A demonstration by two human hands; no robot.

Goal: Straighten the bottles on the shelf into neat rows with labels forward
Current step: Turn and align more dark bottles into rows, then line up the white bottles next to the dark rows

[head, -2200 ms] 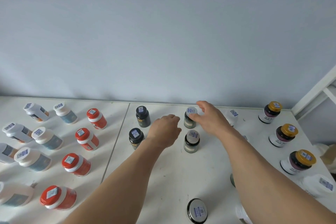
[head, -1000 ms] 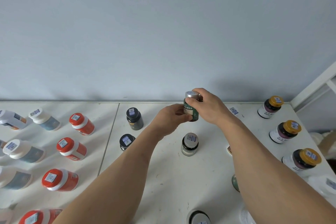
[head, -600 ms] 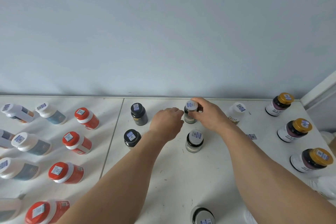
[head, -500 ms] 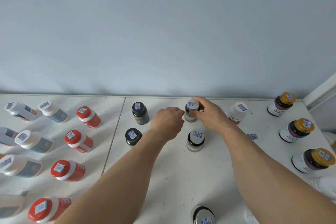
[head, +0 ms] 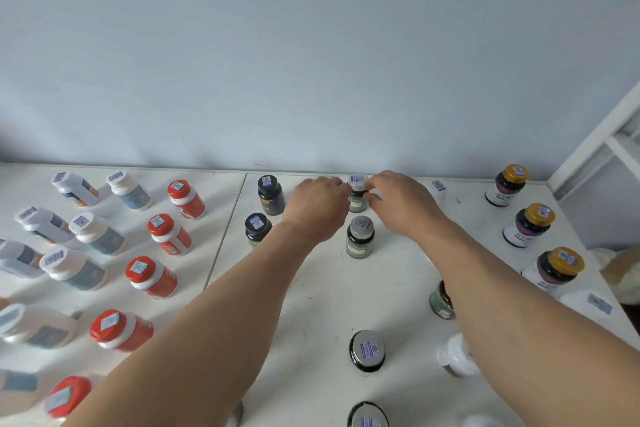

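Near bottles: a silver-capped bottle [head: 360, 242] stands upright just in front of your hands.
Your left hand [head: 317, 206]: fingers curled against the back bottle [head: 357, 196].
Your right hand [head: 398, 203]: fingers pinch its cap.
Back bottle: upright on the shelf [head: 329, 295], near the wall [head: 311, 62].

Head view, single camera: worn above the near edge of the flat white shelf [head: 346, 288], facing forward and down toward the pale blue back wall [head: 311, 62]; close range.
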